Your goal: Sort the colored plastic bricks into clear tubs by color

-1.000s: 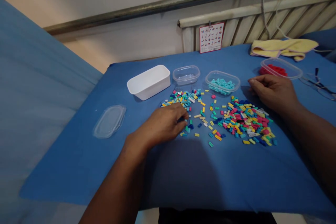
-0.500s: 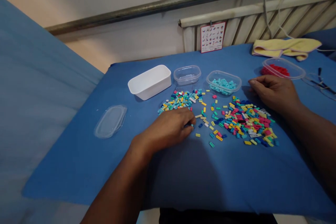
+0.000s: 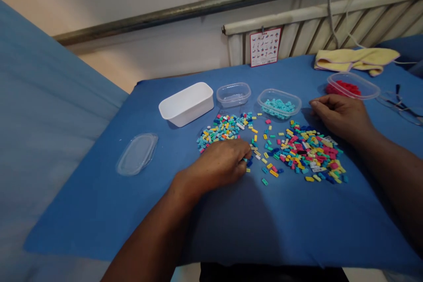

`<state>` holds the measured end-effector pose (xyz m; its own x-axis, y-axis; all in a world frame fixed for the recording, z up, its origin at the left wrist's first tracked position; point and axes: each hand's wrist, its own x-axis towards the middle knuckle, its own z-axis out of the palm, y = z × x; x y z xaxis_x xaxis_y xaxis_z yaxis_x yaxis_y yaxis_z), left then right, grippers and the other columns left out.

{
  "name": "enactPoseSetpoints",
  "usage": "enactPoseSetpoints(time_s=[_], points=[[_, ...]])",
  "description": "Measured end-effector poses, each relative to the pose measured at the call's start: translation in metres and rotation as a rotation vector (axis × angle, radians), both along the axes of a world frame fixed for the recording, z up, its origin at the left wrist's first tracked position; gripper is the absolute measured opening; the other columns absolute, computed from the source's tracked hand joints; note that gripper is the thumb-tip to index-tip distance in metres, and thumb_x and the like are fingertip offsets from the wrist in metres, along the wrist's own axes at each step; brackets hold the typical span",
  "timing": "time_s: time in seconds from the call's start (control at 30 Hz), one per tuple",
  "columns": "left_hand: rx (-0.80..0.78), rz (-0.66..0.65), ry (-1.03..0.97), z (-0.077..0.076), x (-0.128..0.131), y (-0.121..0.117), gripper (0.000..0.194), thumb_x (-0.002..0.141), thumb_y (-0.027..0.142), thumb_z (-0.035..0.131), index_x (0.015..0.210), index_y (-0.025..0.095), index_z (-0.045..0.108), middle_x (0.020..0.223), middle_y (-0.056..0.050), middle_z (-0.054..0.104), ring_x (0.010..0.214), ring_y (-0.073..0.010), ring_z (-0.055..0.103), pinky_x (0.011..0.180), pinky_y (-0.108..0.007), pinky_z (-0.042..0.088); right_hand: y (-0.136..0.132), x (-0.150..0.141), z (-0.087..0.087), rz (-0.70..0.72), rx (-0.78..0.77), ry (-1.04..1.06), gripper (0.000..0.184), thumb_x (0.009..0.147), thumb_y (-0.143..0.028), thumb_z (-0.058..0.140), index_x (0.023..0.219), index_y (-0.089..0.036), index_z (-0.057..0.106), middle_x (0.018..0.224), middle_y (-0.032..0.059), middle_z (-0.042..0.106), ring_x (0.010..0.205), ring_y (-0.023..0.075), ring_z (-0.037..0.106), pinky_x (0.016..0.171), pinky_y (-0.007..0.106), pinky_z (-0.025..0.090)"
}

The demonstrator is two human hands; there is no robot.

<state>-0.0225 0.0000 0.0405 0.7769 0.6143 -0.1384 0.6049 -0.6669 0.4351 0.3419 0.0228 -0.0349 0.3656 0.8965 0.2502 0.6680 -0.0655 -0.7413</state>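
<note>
My left hand [image 3: 226, 162] rests low over the table with fingers curled down at the near edge of a loose pile of small toy building bricks [image 3: 221, 130]. A bit of teal and dark blue shows by its fingertips, but whether it is gripped is hidden. My right hand [image 3: 343, 116] lies with thumb and forefinger pressed together, behind the right-hand pile of mixed bricks [image 3: 312, 152]; anything inside is out of sight. Near it stand a clear tub of light blue bricks [image 3: 278, 108] and a clear tub of red bricks [image 3: 345, 88]. Stray bricks lie between the two piles.
A white oblong box [image 3: 187, 105] and an empty clear tub [image 3: 233, 94] stand behind the left pile. Clear lids [image 3: 137, 154] lie at the left. Yellow cloth [image 3: 357, 59] and glasses [image 3: 401, 105] are at the right. A radiator [image 3: 307, 24] and wall run behind the blue-covered table.
My left hand has slid slightly right and its fingers have curled in more over the stray bricks. My right hand keeps its place; the whole view has shifted a little.
</note>
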Motion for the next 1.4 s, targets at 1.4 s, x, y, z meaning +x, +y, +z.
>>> enactPoseSetpoints(time_s=[1.4], points=[[0.047,0.137,0.079,0.007,-0.026,0.009,0.014,0.098,0.026,0.064,0.109,0.022,0.072,0.115,-0.006,0.076,0.103,-0.0239,0.071,0.089,-0.037,0.053,0.001,0.004,-0.004,0.059,-0.036,-0.076,0.039,0.085,-0.055,0.067,0.091,-0.020,0.082,0.074,0.0052,0.076,0.062,0.0195,0.062,0.060,0.033,0.046]])
